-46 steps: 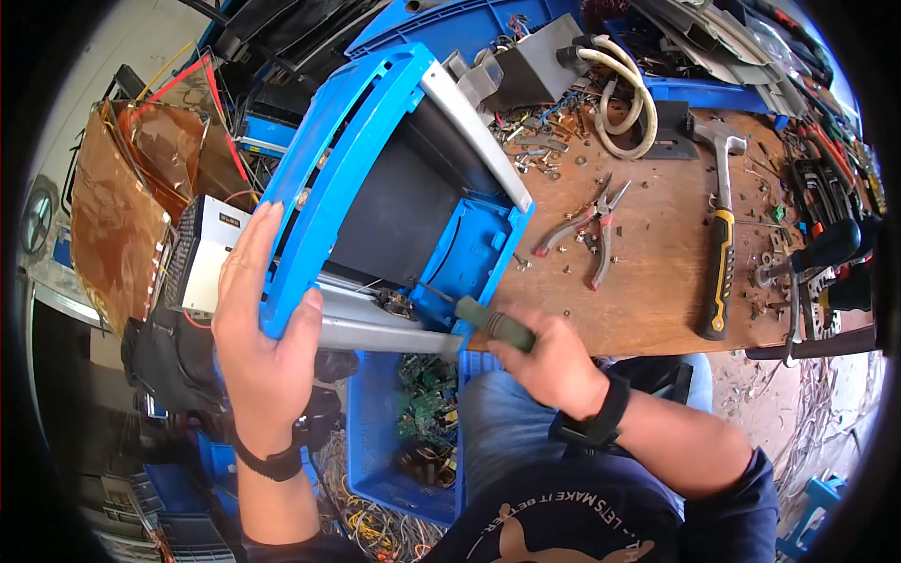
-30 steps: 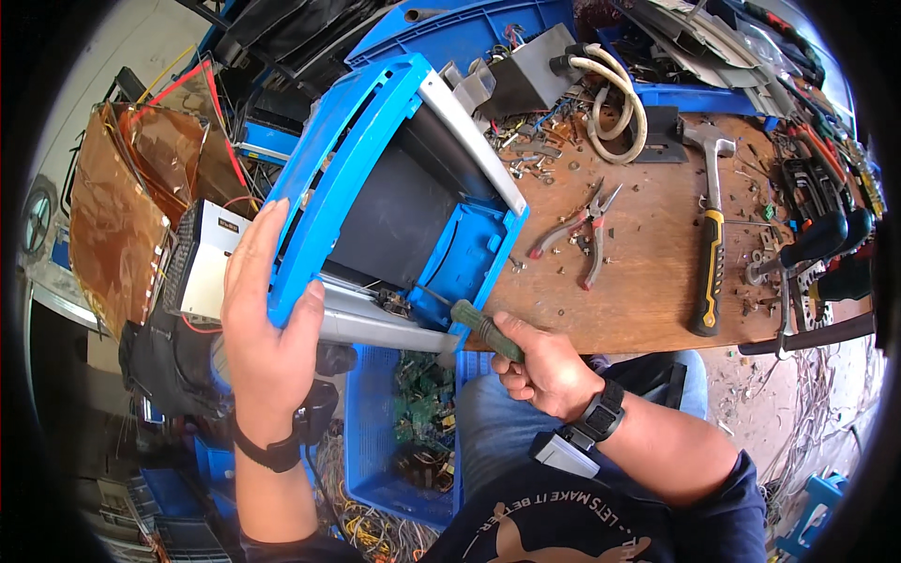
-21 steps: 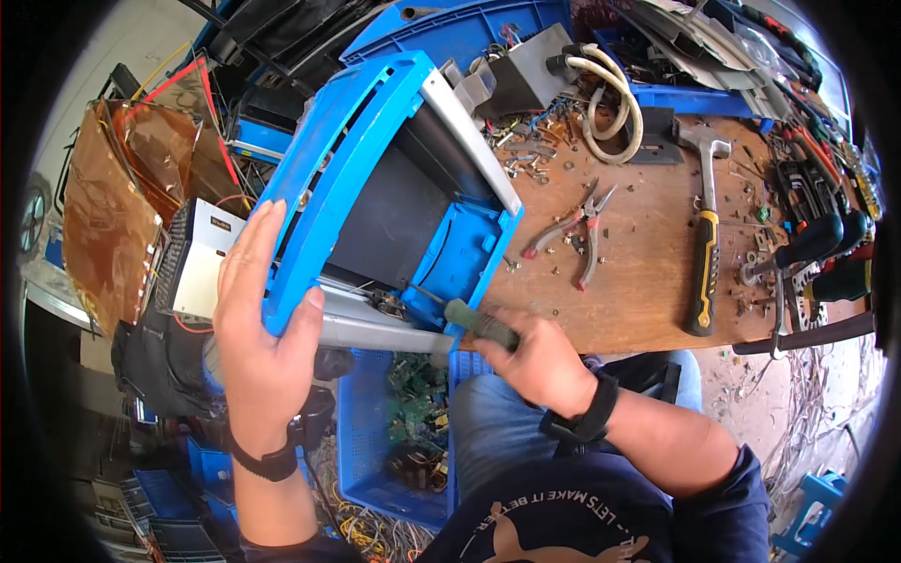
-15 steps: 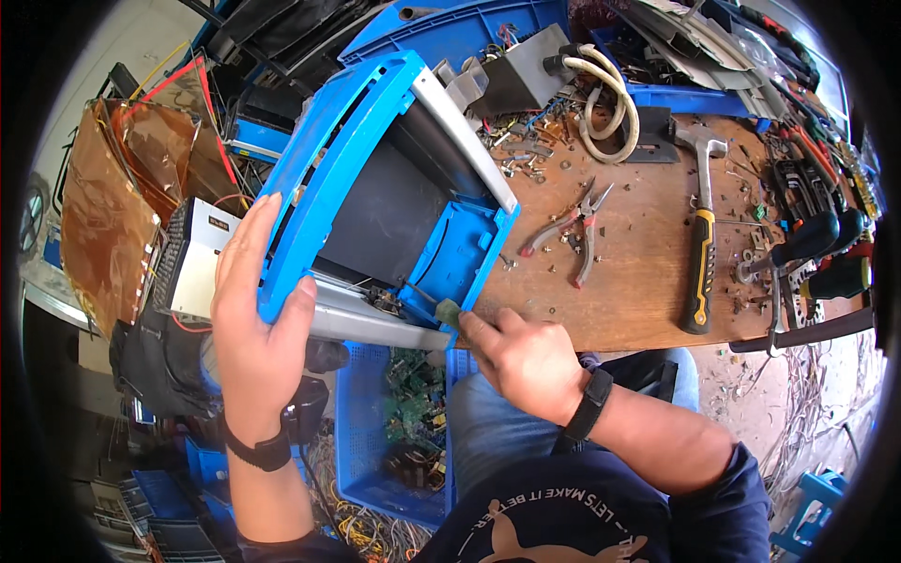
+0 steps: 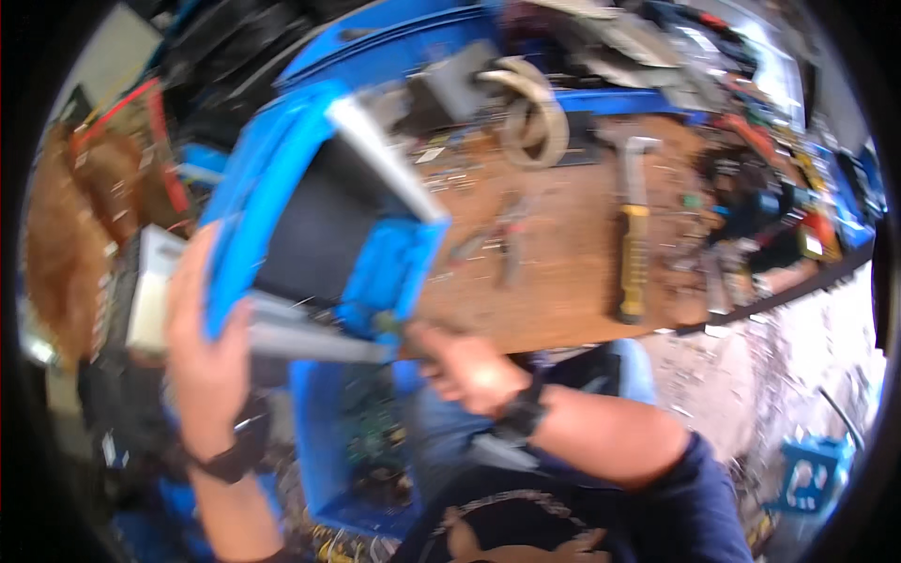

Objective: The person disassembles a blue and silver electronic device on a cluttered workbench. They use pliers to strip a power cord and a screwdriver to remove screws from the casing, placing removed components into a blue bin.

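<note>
Head view: left hand (image 5: 208,361) clasps the blue casing (image 5: 310,216) at 9 o'clock, so the right hand (image 5: 466,368), clenched on a tool, should drive straight.

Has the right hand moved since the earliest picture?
Yes. The right hand has pushed its tool in toward the blue casing, closer to the wooden bench's near edge.

Frame blurred throughout. A wooden bench top (image 5: 563,281) is seen across the centre right. A hammer (image 5: 632,235) with a yellow-and-black handle is laid on it, head toward the top. Pliers (image 5: 507,246) are found left of the hammer, apart from it. A coiled beige hose (image 5: 533,117) is seen at upper centre. A blue bin (image 5: 328,441) holding green circuit boards is noted at lower centre left.
</note>
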Demonstrator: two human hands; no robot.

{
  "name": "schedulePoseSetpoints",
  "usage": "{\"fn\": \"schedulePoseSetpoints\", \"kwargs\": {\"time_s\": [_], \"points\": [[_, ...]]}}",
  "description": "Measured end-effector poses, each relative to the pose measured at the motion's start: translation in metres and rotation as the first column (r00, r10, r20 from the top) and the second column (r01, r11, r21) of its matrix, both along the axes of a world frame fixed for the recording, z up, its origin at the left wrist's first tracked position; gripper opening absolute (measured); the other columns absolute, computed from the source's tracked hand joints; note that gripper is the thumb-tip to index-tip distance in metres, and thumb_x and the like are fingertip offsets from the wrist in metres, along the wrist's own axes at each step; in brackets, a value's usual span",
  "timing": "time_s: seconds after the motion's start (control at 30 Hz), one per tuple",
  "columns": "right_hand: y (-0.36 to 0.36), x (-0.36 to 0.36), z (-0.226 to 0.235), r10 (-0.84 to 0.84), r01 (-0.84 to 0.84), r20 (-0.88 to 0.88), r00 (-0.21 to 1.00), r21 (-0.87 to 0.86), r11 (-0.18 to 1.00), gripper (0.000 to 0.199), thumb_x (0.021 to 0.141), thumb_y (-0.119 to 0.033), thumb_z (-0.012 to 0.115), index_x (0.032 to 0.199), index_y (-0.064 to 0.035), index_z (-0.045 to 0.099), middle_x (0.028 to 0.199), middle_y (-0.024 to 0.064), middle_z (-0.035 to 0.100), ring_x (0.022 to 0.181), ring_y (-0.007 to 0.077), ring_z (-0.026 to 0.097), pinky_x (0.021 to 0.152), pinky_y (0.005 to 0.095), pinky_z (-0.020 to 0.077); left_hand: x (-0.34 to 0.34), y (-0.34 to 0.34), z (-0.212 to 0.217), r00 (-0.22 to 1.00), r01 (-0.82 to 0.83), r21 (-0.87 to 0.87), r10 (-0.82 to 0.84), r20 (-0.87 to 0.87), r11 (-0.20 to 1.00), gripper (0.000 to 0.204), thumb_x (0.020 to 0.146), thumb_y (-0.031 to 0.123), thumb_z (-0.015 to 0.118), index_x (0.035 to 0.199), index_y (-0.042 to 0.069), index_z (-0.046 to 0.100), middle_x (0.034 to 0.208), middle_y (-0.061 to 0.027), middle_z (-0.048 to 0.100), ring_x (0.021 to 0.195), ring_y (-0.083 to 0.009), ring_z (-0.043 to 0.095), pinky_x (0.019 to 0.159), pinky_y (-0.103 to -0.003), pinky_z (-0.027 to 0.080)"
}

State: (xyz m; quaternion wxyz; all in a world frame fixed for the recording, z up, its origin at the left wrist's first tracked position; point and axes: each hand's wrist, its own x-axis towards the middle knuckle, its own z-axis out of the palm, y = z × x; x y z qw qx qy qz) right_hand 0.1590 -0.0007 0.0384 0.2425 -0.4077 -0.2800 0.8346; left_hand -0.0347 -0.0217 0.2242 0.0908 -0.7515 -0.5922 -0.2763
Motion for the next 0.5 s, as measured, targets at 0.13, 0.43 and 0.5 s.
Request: {"fn": "schedulePoseSetpoints", "kwargs": {"time_s": [0.13,0.43,0.5], "points": [[-0.006,-0.012,-0.011,-0.37,-0.179,0.31,0.876,0.921,0.346,0.037,0.08,-0.016,0.063,0.114,-0.0029,0.06,0.093,0.0205,0.066,0.085,0.0371,0.064,0.07,0.0388,0.0529,-0.033,-0.001,-0.004,0.997,0.069,-0.071,-0.065,0.052,0.995,0.062,0.081,-0.008,0.047,0.142,-0.001,0.04,0.144,-0.0142,0.044,0.136,-0.0278,0.038,0.113,-0.038,0.026],[-0.007,0.006,0.022,-0.236,-0.193,0.382,0.894,0.802,0.565,0.055,0.085,-0.03,0.066,0.122,0.006,0.048,0.103,0.0314,0.062,0.096,0.0445,0.062,0.085,0.0484,0.0488,-0.035,0.004,-0.013,0.999,0.025,-0.008,-0.025,0.027,1.0,0.063,0.08,-0.01,0.045,0.142,0.001,0.041,0.145,-0.0149,0.043,0.135,-0.0295,0.038,0.113,-0.038,0.026],[0.001,-0.002,-0.007,-0.202,0.011,0.161,0.966,0.755,0.655,0.05,0.093,-0.042,0.05,0.104,0.0056,0.061,0.093,0.0307,0.064,0.092,0.0455,0.062,0.08,0.0492,0.0485,-0.032,-0.003,-0.005,0.999,0.037,-0.046,-0.035,0.04,0.998,0.06,0.083,-0.007,0.047,0.142,0.0,0.04,0.144,-0.0139,0.044,0.135,-0.0263,0.039,0.113,-0.037,0.026]]}}
